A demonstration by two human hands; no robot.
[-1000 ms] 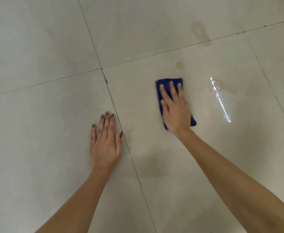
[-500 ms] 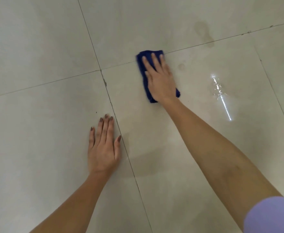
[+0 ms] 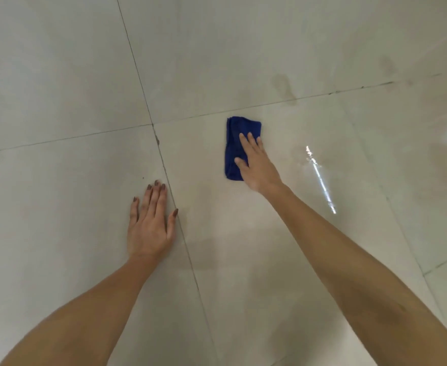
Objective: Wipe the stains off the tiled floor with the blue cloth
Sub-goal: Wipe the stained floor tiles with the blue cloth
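Head view: the blue cloth (image 3: 239, 143) lies folded on the pale tiled floor (image 3: 58, 75), on the tile to the right of the long grout line (image 3: 164, 165) that runs down the middle, and just below the cross seam. The right hand (image 3: 256, 165) rests flat on the cloth's right and lower part; its grip is spread, fingers (image 3: 244, 142) extended and pointing away from the person, palm pressing down rather than pinching anything. The cloth shows beyond the fingertips at its far end and along the thumb side to the left; the heel of the hand sits past the cloth's near right corner, on the tile.

The left hand (image 3: 151, 223) lies palm-down on the bare floor, well apart from the cloth, fingers close together and the thumb reaching to the grout line; it holds nothing.

A faint brownish stain (image 3: 284, 87) marks the tile beyond the cloth, touching the cross seam. A bright streak of reflected light (image 3: 320, 178) lies on the glossy tile to the right of the right hand.
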